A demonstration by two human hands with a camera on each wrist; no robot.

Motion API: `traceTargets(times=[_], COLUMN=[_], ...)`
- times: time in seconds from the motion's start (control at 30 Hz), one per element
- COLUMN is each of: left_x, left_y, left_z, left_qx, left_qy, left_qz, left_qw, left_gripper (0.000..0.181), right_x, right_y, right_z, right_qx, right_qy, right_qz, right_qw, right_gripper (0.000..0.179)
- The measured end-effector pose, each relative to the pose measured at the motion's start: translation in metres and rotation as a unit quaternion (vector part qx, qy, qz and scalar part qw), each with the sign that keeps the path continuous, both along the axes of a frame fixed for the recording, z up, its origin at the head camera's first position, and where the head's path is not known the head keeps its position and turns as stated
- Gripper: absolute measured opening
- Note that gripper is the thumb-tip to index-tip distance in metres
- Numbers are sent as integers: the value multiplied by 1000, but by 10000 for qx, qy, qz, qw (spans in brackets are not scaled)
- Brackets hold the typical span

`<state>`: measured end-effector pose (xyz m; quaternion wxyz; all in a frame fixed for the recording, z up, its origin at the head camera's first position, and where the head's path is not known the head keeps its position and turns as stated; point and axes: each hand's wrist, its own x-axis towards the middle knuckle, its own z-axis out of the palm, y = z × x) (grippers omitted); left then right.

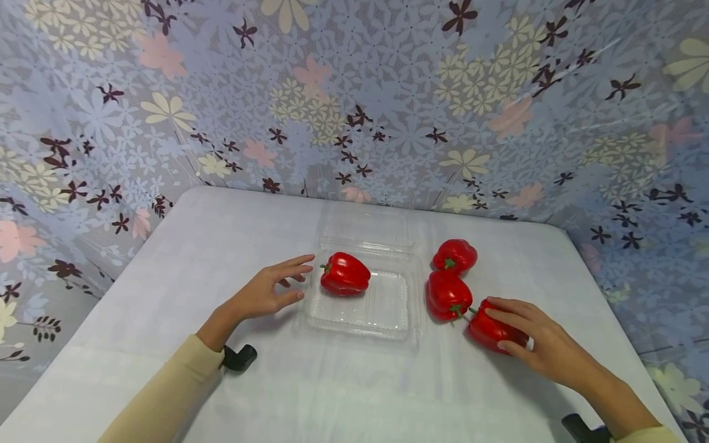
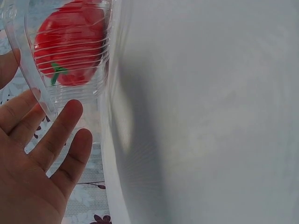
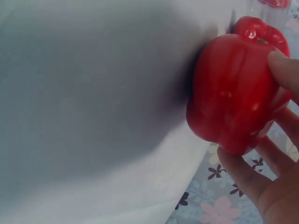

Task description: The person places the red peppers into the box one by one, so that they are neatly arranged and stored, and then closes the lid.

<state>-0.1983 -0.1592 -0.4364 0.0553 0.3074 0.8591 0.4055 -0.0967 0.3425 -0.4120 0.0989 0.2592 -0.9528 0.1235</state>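
One red bell pepper (image 1: 345,274) lies on its side in the left half of a clear plastic clamshell container (image 1: 388,303), its green stem pointing left. My left hand (image 1: 271,289) is beside the container's left wall with fingers spread and nothing held. In the left wrist view the same pepper (image 2: 72,44) shows through the ribbed plastic. To the right, my right hand (image 1: 534,335) grips another red bell pepper (image 1: 493,329), thumb on one side and fingers on the other. The right wrist view shows this pepper (image 3: 233,88) close up.
Two more red bell peppers, one nearer (image 1: 447,295) and one farther back (image 1: 455,255), lie between the container and my right hand. The container's lid (image 1: 365,227) is folded back behind its base. A white-covered table (image 1: 310,394) meets flowered cloth (image 1: 354,92) at the back.
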Motion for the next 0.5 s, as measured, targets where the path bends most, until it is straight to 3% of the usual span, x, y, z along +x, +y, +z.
traceTargets(times=[0.5], left_x=[0], left_y=[-1], left_z=[-1], left_qx=[42], left_qy=[-17], left_qz=[-8], left_qw=[10000], left_gripper=[56], right_x=[0], right_y=[1], right_z=[0], right_qx=[-52], right_qy=[-68], right_qz=[-20], right_qw=[10000], right_gripper=[72])
